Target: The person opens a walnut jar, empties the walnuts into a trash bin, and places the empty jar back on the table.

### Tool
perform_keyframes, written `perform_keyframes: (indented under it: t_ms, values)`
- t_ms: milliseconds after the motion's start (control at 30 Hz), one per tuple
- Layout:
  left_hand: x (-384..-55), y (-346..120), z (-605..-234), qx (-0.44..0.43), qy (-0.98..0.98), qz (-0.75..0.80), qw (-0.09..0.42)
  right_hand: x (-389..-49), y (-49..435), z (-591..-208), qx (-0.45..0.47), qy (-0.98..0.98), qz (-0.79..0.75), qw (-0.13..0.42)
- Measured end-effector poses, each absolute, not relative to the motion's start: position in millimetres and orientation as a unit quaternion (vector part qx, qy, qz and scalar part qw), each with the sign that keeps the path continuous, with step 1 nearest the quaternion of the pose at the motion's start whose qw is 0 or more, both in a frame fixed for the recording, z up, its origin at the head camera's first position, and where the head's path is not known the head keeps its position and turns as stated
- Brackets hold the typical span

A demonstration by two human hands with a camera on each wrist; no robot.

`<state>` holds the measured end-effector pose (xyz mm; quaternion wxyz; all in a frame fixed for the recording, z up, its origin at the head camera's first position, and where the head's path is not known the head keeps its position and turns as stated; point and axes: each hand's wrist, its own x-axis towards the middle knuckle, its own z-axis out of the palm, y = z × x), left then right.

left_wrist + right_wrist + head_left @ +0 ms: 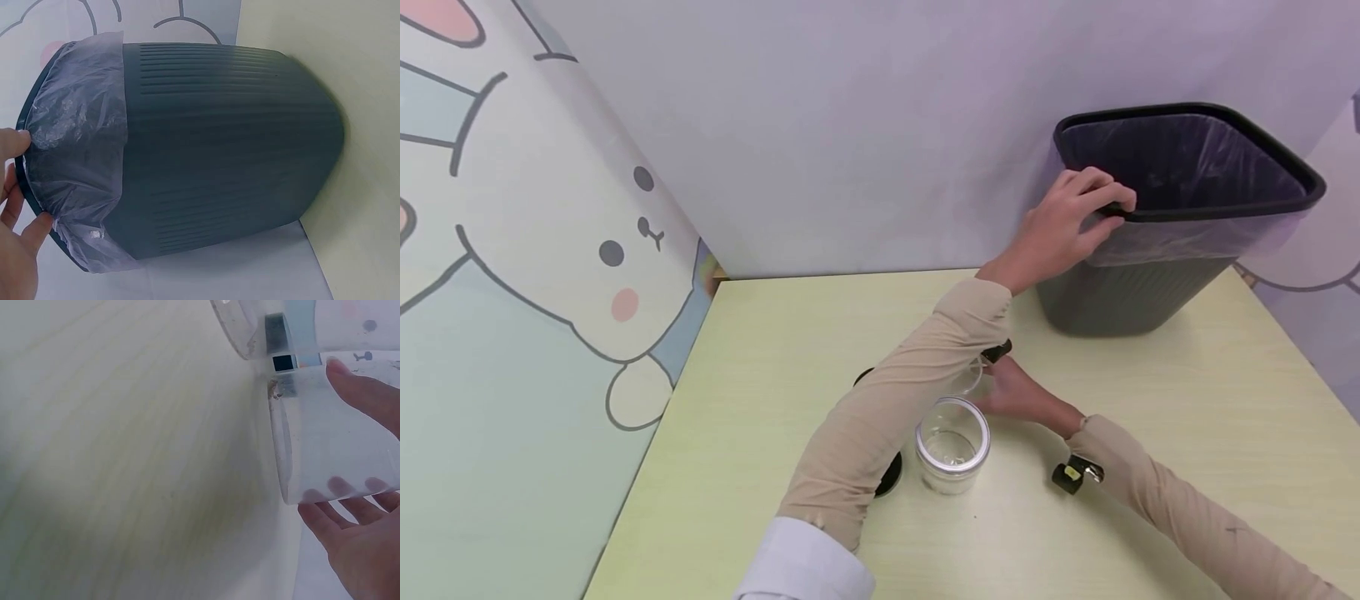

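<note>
My left hand (1075, 212) grips the near rim of a dark grey trash can (1112, 292), its fingers over the black edge and the clear plastic liner (78, 131) folded there. Beneath my left forearm, my right hand (1018, 392) holds a clear jar (344, 437); the thumb lies on one side and the fingers on the other. In the head view the left arm hides much of this jar. Just in front of it on the table stands a second clear jar (951, 450), open at the top.
Black round things (890, 477), partly hidden by the left sleeve, lie left of the jars on the pale yellow table (760, 375). Behind the table rises a plain wall (850, 142). A cartoon-printed wall (542, 375) flanks the left edge.
</note>
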<state>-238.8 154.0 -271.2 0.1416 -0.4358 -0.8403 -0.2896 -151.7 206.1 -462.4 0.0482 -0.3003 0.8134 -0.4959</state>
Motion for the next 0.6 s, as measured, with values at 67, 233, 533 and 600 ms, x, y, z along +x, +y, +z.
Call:
perform_keyframes:
  t_ms: [67,233,533,600]
  values:
    - [-238.9,153.8,-271.6,-0.438,-0.838,-0.291,0.145,-151.6,204.1,-463.3,-0.303,0.814,-0.494,0.046]
    - [-239.2,150.9,-270.3,-0.442,-0.837,-0.281,0.159,-152.2,200.0,-463.8,-0.304,0.828,-0.47,0.024]
    - [-238.8,136.0,-267.2,-0.443,-0.83,-0.303,0.153,-150.8,199.7,-461.6,-0.27,0.844,-0.462,0.041]
    - [-238.4,130.8,-267.9,-0.435,-0.832,-0.31,0.147,-150.0,201.3,-458.9,-0.263,0.845,-0.462,0.05]
